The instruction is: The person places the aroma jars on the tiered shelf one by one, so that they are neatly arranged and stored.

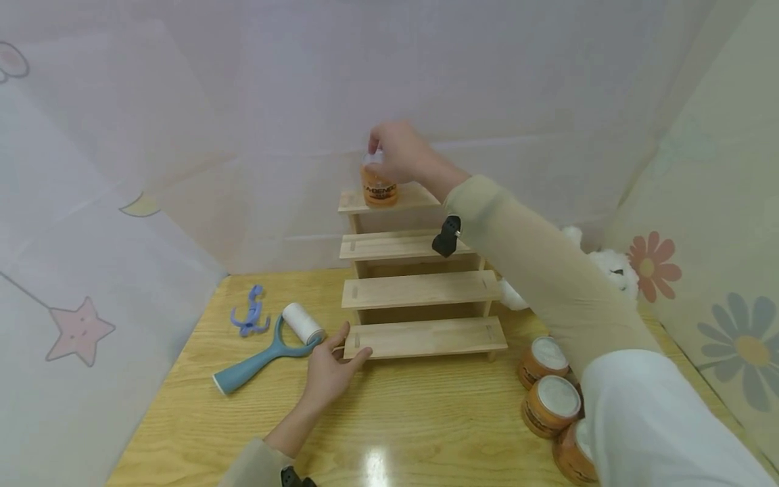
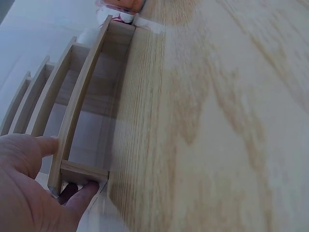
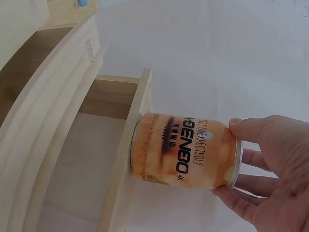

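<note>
An orange can (image 3: 186, 151) with a metal rim stands on the top step of a wooden step rack (image 1: 420, 287), near its left end. My right hand (image 1: 402, 150) holds the can round its upper rim, thumb on one side and fingers on the other. In the right wrist view, the can's base meets the step board. Down at the rack's lowest step, my left hand (image 1: 328, 368) grips the left end. From the left wrist view, the thumb lies over the board (image 2: 79, 111) and the fingertips curl underneath against the end support.
Several orange cans (image 1: 550, 399) stand at the table's right side, partly behind my right sleeve. A white plush toy (image 1: 615, 270) sits behind them. Left of the rack lie a blue-handled lint roller (image 1: 262, 358) and a small purple figure (image 1: 251, 312). Pale cloth walls enclose the table.
</note>
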`<state>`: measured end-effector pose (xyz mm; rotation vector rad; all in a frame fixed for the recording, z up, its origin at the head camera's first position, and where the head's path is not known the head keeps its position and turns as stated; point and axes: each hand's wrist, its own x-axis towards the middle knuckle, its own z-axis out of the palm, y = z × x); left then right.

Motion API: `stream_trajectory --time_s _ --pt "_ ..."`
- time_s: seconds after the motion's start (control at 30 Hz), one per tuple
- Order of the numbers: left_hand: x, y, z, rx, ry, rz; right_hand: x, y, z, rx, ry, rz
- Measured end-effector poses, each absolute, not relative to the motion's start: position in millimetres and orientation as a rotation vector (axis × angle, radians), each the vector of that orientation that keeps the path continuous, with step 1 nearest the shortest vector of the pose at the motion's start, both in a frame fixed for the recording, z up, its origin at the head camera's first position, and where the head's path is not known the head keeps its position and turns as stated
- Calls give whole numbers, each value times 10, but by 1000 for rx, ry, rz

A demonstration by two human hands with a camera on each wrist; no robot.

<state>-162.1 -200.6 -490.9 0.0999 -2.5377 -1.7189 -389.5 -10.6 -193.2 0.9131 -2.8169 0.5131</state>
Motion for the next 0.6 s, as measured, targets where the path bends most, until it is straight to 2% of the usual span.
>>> stream_trajectory --time_s 0.4,0.6 --pt "-1622 -1985 -4917 72 -2516 -1729 -3933 -110 -2073 806 -2762 592" --pt "-1640 -1962 -4881 52 -2507 -1727 -3878 0 -1976 791 -2788 516"
